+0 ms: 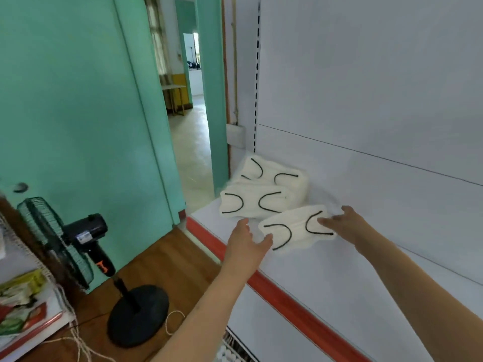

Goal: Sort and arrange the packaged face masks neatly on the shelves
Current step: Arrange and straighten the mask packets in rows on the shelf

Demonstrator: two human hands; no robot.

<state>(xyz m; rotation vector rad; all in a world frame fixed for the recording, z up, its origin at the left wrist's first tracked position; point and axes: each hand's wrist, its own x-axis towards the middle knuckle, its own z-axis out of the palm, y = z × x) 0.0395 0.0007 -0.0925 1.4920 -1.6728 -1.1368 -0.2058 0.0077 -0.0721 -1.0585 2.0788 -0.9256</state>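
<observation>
White mask pack [295,229] at frame centre lies on the shelf [352,278]; left hand [247,240] and right hand [345,222] touch its ends, fingers relaxed and wide.

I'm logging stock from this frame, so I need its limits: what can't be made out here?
Head view only:
- Count per white mask pack with black ear loops: layers merge.
- Rear pack: lower part hidden by the middle pack.
- Right hand grip: fingers blurred.
- Lower shelf goods: cut off by the bottom edge.
</observation>
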